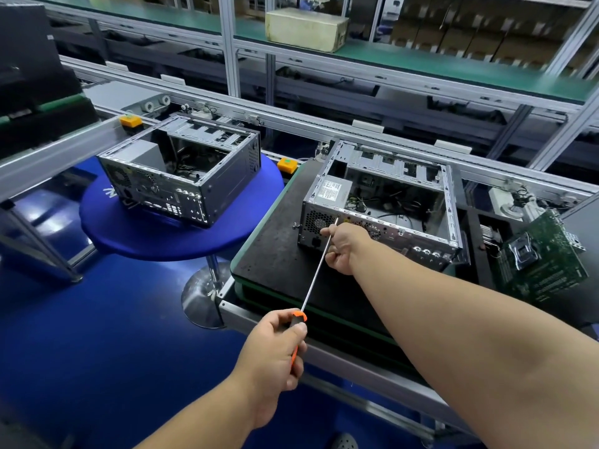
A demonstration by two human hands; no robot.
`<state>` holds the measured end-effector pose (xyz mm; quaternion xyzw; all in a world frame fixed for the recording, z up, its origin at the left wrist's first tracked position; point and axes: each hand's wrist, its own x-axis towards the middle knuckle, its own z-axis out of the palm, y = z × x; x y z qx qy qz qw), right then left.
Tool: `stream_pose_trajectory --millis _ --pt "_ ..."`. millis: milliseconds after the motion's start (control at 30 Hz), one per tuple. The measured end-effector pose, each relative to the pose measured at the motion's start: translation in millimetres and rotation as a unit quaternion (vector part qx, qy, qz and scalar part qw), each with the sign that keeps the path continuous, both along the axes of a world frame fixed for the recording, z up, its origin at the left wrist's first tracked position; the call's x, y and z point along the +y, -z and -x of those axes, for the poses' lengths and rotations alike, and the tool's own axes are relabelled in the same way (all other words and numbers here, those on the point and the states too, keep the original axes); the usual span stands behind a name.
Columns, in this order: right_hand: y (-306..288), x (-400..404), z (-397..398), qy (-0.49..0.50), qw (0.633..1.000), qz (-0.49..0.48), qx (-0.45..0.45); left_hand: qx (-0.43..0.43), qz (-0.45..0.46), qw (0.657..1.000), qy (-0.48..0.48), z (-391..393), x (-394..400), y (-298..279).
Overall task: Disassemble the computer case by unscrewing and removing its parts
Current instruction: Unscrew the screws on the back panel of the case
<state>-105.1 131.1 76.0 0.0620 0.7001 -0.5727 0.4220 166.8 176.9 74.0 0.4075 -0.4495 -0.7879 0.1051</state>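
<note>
Nearest, the left hand (274, 348) is curled around the orange and black handle of the long screwdriver with a thin steel shaft (316, 270); the shaft rises forward and to the right, and its tip meets the rear panel of the open grey metal computer case (389, 202). This case lies on its side on the black mat of the workbench (275, 254), its side cover off, with cables and a silver power supply visible inside. The right hand (343, 246), arm stretched forward, pinches the shaft near the tip, just beside the rear panel; farther left, a second open grey computer case (181, 170) stands on a round blue table (227, 234).
</note>
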Motion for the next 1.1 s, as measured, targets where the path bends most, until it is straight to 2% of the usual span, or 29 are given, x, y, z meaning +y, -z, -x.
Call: stream_pose_trajectory --millis 133,300,367,567,767,833,1000,1100 --pt "0 -4 2 0.013 1.000 -0.017 0.002 -0.038 0.082 0.996 -0.006 0 2 5" --pt "2 -6 3 0.015 1.000 -0.024 -0.002 -0.059 0.079 0.995 -0.027 -2 0 9" --pt "2 -7 3 0.014 1.000 -0.026 -0.003 -0.065 0.054 0.996 -0.029 -1 -1 7" --pt "3 -7 4 0.021 1.000 -0.021 -0.001 -0.065 -0.096 0.993 -0.007 -1 -4 -2" --pt "3 -9 5 0.024 0.999 -0.023 -0.002 -0.064 -0.150 0.987 0.013 -2 -7 1" --pt "4 -10 6 0.025 0.999 -0.026 -0.002 -0.062 -0.128 0.990 0.011 -2 -8 2" --pt "5 -13 6 0.032 0.999 -0.022 0.001 -0.061 -0.005 0.998 0.033 -2 -5 4" --pt "5 -12 6 0.030 0.999 -0.021 0.003 -0.075 0.023 0.996 0.036 -1 -4 5"
